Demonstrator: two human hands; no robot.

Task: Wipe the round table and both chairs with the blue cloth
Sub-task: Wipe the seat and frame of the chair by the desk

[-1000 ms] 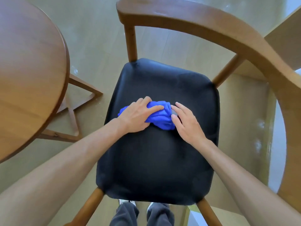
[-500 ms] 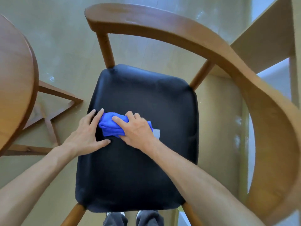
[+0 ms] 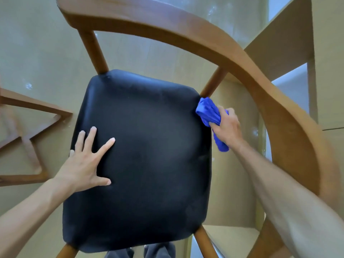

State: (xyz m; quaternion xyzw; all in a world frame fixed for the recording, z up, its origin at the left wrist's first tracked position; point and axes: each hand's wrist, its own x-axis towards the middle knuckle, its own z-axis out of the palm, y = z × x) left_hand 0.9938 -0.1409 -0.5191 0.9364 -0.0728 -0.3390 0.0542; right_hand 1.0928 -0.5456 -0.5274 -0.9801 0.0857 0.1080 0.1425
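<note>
A wooden chair with a curved backrest [image 3: 186,32] and a black padded seat [image 3: 145,155] fills the view below me. My right hand [image 3: 228,125] grips the bunched blue cloth [image 3: 208,110] at the seat's right edge, just below the back-right post. The cloth's tail hangs down past my wrist. My left hand [image 3: 83,161] rests flat on the left side of the seat with its fingers spread. The round table top is out of view.
The table's wooden base frame [image 3: 29,131] lies on the floor at the left. A pale wooden shelf or cabinet [image 3: 290,40] stands at the right behind the backrest. My trouser legs [image 3: 141,251] show under the seat's front edge.
My right hand has carried the cloth from the seat's left-middle to its right edge. My left hand has let go of the cloth and now lies flat on the seat. The view shifted right.
</note>
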